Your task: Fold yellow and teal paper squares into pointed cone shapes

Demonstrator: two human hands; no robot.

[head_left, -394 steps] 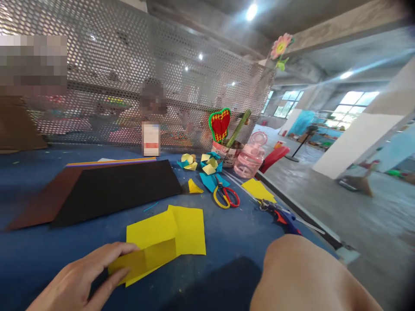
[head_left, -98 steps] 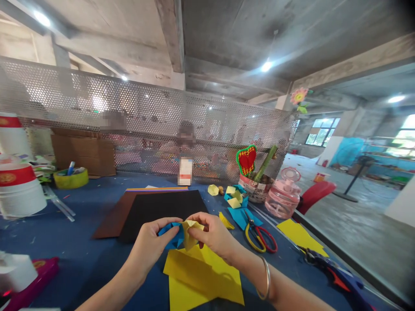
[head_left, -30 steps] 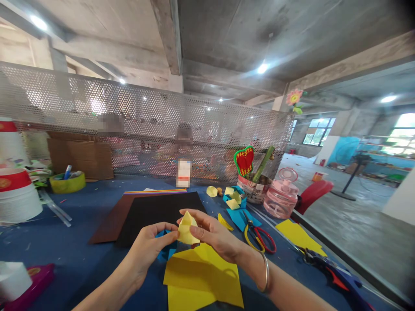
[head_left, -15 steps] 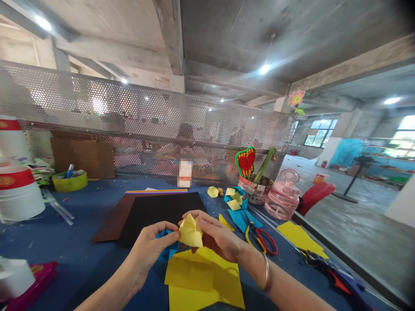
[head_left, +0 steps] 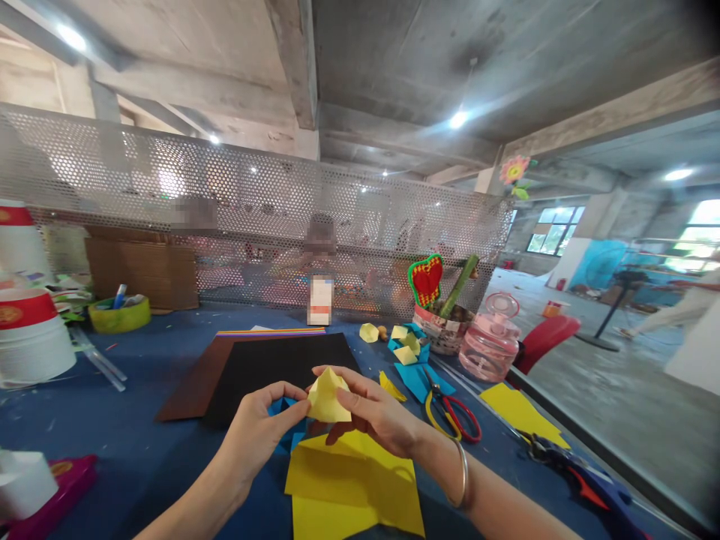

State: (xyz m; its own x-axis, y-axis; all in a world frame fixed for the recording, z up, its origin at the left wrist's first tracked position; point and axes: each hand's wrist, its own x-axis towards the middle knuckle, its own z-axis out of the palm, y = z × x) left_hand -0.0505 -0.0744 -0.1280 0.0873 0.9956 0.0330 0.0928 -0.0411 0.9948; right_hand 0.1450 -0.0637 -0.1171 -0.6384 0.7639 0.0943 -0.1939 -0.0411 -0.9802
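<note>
A small pale yellow folded paper piece [head_left: 328, 399] is held between my two hands above the table. My left hand [head_left: 270, 416] pinches its left corner between thumb and fingers. On its right side, my right hand [head_left: 374, 412] grips it with the thumb in front and the fingers behind. Yellow paper sheets [head_left: 354, 487], creased across, lie just below my hands. Partly hidden behind my left hand is a blue folded paper piece [head_left: 288, 427]. A black sheet [head_left: 275, 360] lies beyond, on top of a brown sheet [head_left: 185, 390].
Scissors [head_left: 453, 416] with red and yellow handles lie right of my hands, near blue and yellow folded paper [head_left: 409, 345]. A pink bottle [head_left: 489, 341] and a basket [head_left: 442, 330] stand behind. Dark-handled pliers [head_left: 590, 480] lie at the right edge; a tape roll [head_left: 120, 313] sits left.
The pale yellow paper has turned slightly and its point looks flatter toward me. My right thumb has shifted lower on it. A person has come into view at the far right.
</note>
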